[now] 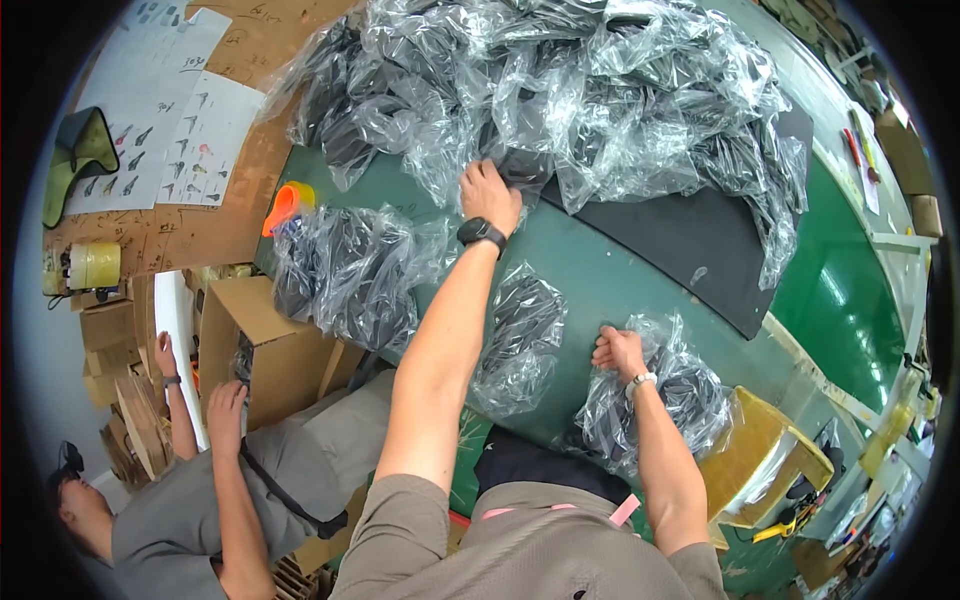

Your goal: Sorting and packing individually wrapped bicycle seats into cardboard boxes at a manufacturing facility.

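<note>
Bags of clear plastic [640,90] holding dark items heap across the top of the frame, partly over a black panel [670,245] on a green table [575,255]. At upper centre the left hand [490,196], watch on its wrist, touches a dark piece at the heap's lower edge; its fingers are bent, but I cannot tell whether they grip. Right of centre, the right hand [618,350] sits at the upper left of a bagged bundle [608,412], fingers curled in; whether they pinch any plastic I cannot tell. Between the forearms lies a single bagged item [522,340], with another bagged cluster [350,275] left of centre, beside an orange ring [285,208]. At lower left, a co-worker's hand [227,408] is at a cardboard box [285,345]
</note>
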The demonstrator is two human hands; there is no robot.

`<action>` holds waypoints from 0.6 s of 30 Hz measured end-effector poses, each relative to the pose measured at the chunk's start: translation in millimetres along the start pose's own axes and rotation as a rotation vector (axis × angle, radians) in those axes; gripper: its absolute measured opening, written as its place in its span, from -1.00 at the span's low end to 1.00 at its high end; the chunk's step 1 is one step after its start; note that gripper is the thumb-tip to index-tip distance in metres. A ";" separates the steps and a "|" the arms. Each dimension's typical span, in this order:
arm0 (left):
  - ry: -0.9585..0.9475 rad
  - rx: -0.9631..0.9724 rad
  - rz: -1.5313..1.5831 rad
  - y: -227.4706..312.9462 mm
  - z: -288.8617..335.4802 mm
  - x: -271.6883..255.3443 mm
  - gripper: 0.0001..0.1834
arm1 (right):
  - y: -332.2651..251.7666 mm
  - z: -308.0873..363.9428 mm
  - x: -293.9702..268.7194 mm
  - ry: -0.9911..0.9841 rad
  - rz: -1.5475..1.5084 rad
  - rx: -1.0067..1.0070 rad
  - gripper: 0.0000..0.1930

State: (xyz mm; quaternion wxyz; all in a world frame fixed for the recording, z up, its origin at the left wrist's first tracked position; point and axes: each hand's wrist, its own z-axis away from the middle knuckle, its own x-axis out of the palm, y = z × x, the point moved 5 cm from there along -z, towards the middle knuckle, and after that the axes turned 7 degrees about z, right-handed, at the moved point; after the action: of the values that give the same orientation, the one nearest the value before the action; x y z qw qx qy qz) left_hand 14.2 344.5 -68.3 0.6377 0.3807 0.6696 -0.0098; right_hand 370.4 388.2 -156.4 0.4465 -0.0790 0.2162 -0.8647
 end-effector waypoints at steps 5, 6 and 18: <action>-0.023 0.003 -0.118 0.5 3.7 14.5 -0.45 | -0.8 -4.7 -11.1 -0.014 -0.029 -0.001 -0.66; -0.125 -0.008 -0.092 -5.4 0.5 18.1 -0.43 | 1.3 -4.1 -12.2 -0.021 -0.021 0.010 -0.66; -0.377 -0.364 0.268 -14.9 48.9 16.6 -0.32 | -3.7 -3.8 -6.1 -0.053 0.001 0.002 -0.67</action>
State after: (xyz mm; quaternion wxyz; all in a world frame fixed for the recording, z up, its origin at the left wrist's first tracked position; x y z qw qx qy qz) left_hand 49.5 317.8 -98.7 0.8043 0.3365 0.4737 0.1244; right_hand 370.0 396.2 -157.8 0.4528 -0.1012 0.2035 -0.8622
